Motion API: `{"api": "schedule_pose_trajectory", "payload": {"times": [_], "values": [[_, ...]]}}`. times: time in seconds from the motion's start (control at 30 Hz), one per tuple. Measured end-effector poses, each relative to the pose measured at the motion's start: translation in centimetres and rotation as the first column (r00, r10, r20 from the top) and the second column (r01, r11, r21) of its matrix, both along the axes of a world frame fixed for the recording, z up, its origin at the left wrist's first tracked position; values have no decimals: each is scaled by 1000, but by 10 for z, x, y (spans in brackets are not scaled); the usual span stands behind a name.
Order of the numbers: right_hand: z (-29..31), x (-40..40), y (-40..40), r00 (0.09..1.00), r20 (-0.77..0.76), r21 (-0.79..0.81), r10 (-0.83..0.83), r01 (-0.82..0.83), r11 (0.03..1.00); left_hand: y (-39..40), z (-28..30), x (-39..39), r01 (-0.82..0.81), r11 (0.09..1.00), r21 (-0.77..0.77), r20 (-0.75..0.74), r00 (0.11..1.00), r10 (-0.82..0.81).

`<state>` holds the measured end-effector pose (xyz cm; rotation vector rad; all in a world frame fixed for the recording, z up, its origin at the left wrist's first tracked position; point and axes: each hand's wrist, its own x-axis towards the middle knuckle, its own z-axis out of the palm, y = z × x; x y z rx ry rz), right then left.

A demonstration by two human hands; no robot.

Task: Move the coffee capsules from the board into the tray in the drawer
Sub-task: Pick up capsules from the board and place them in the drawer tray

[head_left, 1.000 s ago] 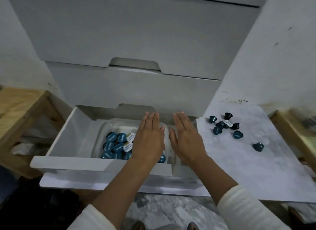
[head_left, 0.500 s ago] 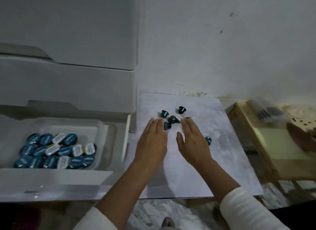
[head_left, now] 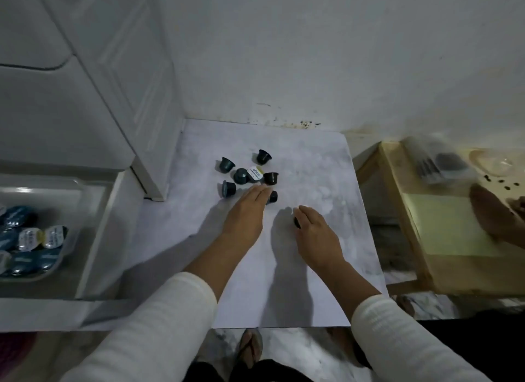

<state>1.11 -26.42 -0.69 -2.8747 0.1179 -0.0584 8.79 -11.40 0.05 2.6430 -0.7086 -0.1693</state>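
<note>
Several dark teal coffee capsules lie in a loose cluster at the far middle of the white marbled board; one shows a white foil lid. My left hand reaches over the board with straight fingers, its fingertips at a dark capsule on the cluster's near edge. My right hand is curled over a single dark capsule nearer to me and grips it. At the left, the clear tray in the open drawer holds several capsules.
The white drawer cabinet stands left of the board. To the right is a wooden stand with a yellow pad, a bag of dark cutlery, and another person's hand. My sandalled foot shows below the board.
My view and both hands have swung right from the drawer tray to the board. My left hand has reached the cluster, and my right hand has closed over the lone capsule.
</note>
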Motion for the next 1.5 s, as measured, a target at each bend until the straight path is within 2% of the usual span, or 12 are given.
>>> {"api": "schedule_pose_trajectory", "payload": {"times": [0.13,0.33,0.5,0.57,0.67,0.73,0.8,1.0,1.07,1.23,1.33,1.5], "values": [[-10,8,-11,998,5,12,56,-56,998,-13,-13,17,35,998,-44,-3,999,-36],[-16,16,-18,995,-50,77,82,-78,994,-19,-20,25,-52,987,-149,-64,997,43],[-13,19,-18,999,21,243,-27,21,970,-22,-21,18,-222,951,-217,-161,968,190],[-11,20,-18,1000,9,275,18,-20,961,-24,-22,13,-277,926,-256,-198,953,231],[-11,20,-18,999,29,267,-13,5,964,-29,-19,6,-303,901,-311,-282,935,217],[-7,18,-19,994,3,312,-108,102,945,-31,-17,3,-315,887,-338,-320,925,207],[-8,17,-17,994,20,362,-108,93,928,-32,-16,2,-353,866,-353,-350,909,227],[-7,15,-16,967,-71,547,-245,243,801,-28,-20,3,-518,767,-378,-469,822,324],[-8,12,-16,959,-92,533,-267,274,800,-26,-22,3,-575,718,-392,-524,781,340],[-8,5,-15,933,-96,602,-347,332,726,-23,-22,2,-642,642,-419,-616,720,319],[-8,6,-13,889,-109,664,-444,398,633,-22,-21,1,-667,619,-415,-648,694,314],[-1,13,-8,807,-261,744,-530,518,422,-16,-12,-1,-677,608,-414,-663,682,309]]}}
